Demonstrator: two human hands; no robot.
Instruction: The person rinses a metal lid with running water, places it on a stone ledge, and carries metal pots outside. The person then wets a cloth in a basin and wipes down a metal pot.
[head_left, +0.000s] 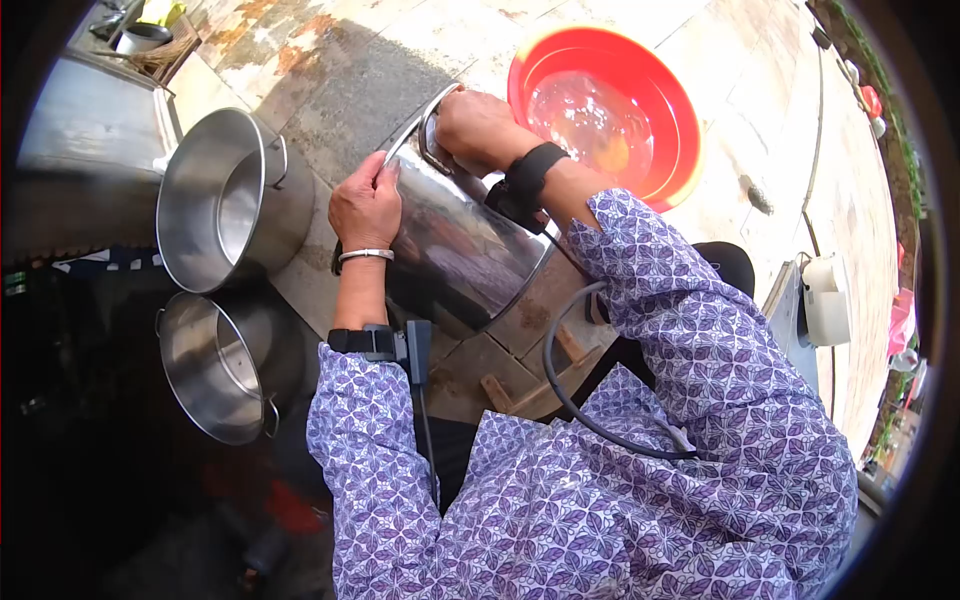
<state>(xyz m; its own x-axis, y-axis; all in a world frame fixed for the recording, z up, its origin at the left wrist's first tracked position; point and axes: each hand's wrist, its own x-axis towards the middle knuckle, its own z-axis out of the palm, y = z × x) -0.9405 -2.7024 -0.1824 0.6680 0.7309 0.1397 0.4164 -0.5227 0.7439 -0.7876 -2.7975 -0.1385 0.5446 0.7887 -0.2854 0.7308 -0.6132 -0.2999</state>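
Observation:
A large shiny metal pot [465,240] lies tilted in front of me, its rim pointing up and away. My left hand [366,205] is closed on the rim at its left side, thumb uppermost. At the upper right of the same pot, my right hand [478,128] is curled beside a looped side handle; its fingertips are hidden, and what they hold I cannot make out. Just beyond my right hand stands a red basin [680,130] with clear water in it.
Two open metal pots stand at the left, a larger one [290,215] above a smaller one [275,350]. A metal surface [95,120] is at the upper left. Wooden pieces [497,393] lie below the tilted pot. A white container [826,300] is at the right.

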